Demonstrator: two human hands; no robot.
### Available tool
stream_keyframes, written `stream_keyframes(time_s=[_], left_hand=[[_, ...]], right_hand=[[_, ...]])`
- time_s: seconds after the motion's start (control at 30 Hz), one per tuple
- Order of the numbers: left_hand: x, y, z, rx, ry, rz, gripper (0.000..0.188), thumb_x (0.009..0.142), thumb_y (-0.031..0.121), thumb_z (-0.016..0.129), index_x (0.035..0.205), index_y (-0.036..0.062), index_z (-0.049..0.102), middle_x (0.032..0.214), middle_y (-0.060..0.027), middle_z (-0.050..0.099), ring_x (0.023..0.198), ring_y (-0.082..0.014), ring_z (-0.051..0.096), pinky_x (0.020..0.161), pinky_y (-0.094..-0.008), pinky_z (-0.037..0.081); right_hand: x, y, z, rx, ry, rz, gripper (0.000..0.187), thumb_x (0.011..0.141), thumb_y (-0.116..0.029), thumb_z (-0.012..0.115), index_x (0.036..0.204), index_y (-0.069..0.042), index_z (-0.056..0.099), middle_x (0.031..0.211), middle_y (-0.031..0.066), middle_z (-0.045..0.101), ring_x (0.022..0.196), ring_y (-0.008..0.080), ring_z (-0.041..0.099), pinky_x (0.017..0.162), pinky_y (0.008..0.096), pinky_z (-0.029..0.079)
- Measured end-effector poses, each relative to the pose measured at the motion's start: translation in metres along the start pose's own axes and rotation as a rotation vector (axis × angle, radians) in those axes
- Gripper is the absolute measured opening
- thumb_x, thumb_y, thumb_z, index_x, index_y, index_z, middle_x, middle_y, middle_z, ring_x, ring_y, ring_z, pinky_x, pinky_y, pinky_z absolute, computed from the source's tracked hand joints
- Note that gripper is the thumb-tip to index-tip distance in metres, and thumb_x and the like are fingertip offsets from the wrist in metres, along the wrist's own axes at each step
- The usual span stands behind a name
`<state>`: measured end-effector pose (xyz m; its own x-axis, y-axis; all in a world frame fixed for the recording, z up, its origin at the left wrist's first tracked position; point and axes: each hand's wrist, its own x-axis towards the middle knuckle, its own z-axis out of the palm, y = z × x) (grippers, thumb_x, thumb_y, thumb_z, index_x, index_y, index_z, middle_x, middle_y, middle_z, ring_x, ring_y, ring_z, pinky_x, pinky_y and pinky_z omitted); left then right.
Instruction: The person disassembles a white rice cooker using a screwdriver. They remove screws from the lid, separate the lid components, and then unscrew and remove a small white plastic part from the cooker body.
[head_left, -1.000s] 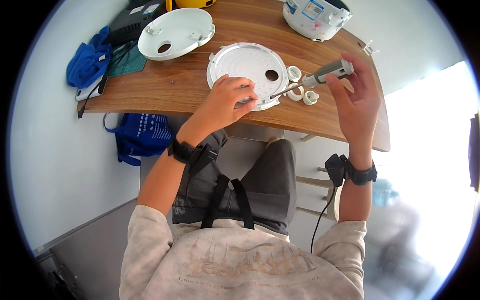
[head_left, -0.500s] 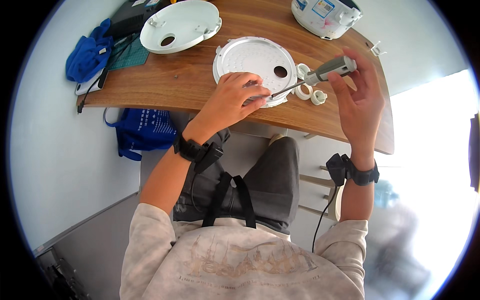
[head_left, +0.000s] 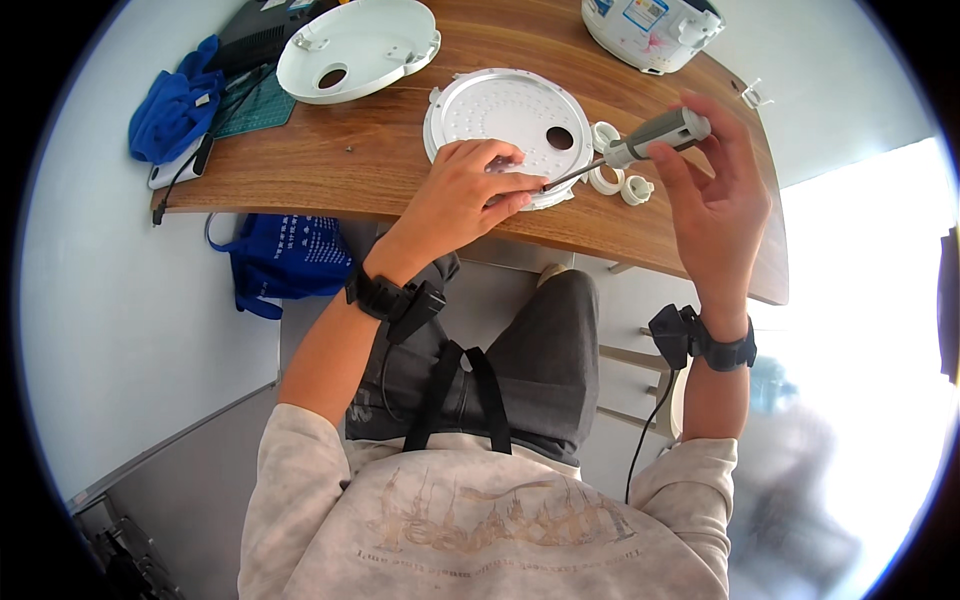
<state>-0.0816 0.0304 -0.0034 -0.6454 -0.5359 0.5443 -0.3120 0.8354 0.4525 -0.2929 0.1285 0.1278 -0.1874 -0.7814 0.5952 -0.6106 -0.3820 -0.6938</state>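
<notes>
A white round lid panel point(head_left: 505, 108) lies on the table, dotted with small bumps and pierced by a dark round hole. Its near rim is under my left hand point(head_left: 478, 190), the fingers bent and gripping the edge close to the tool's tip. In my right hand point(head_left: 722, 195) is a grey-and-white screwdriver point(head_left: 655, 138), slanting down to the left. Its thin shaft reaches the near right part of the rim, beside my left fingertips. Any screw at the tip is too small to make out.
White plastic rings point(head_left: 606, 180) and a small white cap point(head_left: 637, 190) lie right of the panel. A white oval cover point(head_left: 357, 50) rests back left, near a blue cloth point(head_left: 175, 110) and green mat point(head_left: 257, 105). A white appliance body point(head_left: 650, 32) stands back right.
Both hands stay almost in place. The screwdriver's handle sits a touch lower and further left, its tip still at the panel's rim. The whole view has shifted slightly.
</notes>
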Motion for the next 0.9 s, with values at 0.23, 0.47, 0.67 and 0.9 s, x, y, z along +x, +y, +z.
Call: stream_keyframes(time_s=[0.23,0.47,0.67,0.9], left_hand=[[0.000,0.001,0.000,0.004,0.001,-0.007,0.024,0.094,0.024,0.069,0.116,0.0214,0.077,0.121,-0.0024,0.062,0.115,-0.0230,0.056,0.105,-0.0401,0.039],[-0.001,0.000,0.001,0.025,0.004,-0.005,0.023,0.095,0.025,0.068,0.115,0.0215,0.077,0.123,-0.0025,0.061,0.116,-0.0236,0.055,0.106,-0.0402,0.039],[0.000,0.002,0.000,0.024,0.006,-0.005,0.023,0.094,0.023,0.069,0.115,0.0210,0.077,0.123,-0.0028,0.061,0.117,-0.0244,0.055,0.105,-0.0398,0.039],[-0.001,0.001,-0.001,-0.003,0.008,-0.008,0.023,0.093,0.023,0.070,0.114,0.0207,0.077,0.122,-0.0030,0.062,0.116,-0.0244,0.056,0.104,-0.0393,0.040]], right_hand=[[0.001,-0.002,0.006,-0.056,-0.001,-0.109,0.042,0.083,-0.001,0.079,0.123,-0.007,0.067,0.112,0.0071,0.070,0.102,0.0161,0.068,0.083,0.0321,0.063],[0.005,-0.017,0.009,-0.026,-0.083,-0.200,0.036,0.078,-0.007,0.084,0.113,-0.007,0.073,0.110,0.0067,0.069,0.090,0.0167,0.068,0.077,0.0288,0.061],[0.005,-0.024,0.011,-0.130,-0.102,-0.205,0.032,0.078,-0.006,0.084,0.109,-0.005,0.075,0.106,0.0051,0.069,0.089,0.0144,0.067,0.077,0.0273,0.058],[0.003,-0.033,0.017,-0.114,-0.096,-0.162,0.030,0.080,-0.002,0.080,0.110,-0.006,0.075,0.103,0.0048,0.071,0.087,0.0135,0.068,0.075,0.0264,0.056]])
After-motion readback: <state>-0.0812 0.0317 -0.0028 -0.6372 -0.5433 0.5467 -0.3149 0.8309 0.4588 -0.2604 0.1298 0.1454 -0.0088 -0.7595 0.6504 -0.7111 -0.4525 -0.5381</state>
